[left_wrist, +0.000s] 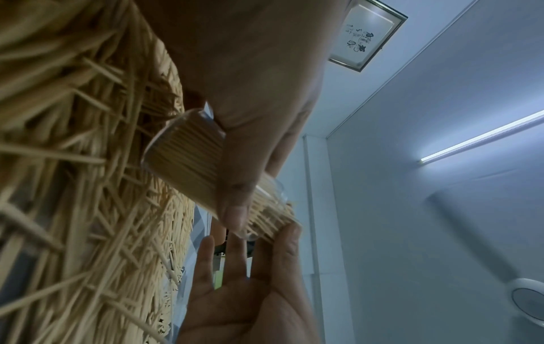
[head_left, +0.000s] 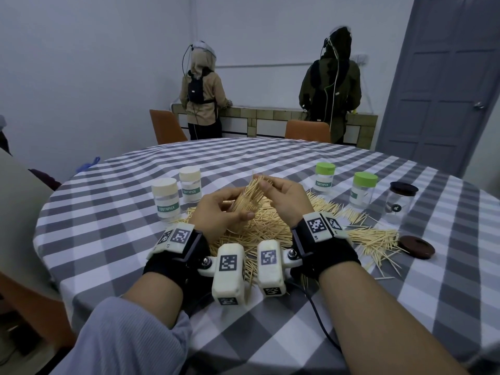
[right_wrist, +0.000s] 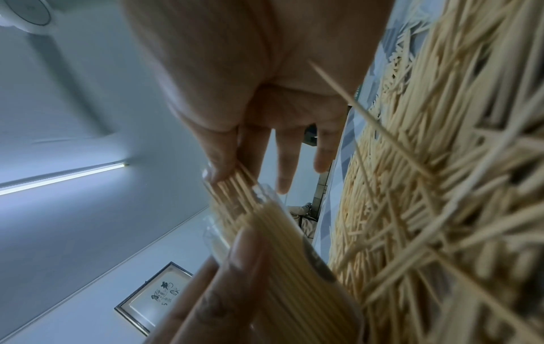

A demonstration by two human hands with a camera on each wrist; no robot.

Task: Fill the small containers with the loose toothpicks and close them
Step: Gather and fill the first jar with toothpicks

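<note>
my left hand (head_left: 216,212) grips the packed clear container (head_left: 244,209) mid-frame; right hand (head_left: 286,197) pinches protruding toothpicks (head_left: 257,186) at its mouth.

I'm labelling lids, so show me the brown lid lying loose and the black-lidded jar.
brown lid (head_left: 417,246): head view, middle of its top face.
black-lidded jar (head_left: 400,205): head view, clear wall below its lid.

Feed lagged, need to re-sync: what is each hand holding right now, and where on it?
Left hand grips the clear toothpick container around its side wall. Right hand pinches the toothpicks sticking out of its mouth.
</note>
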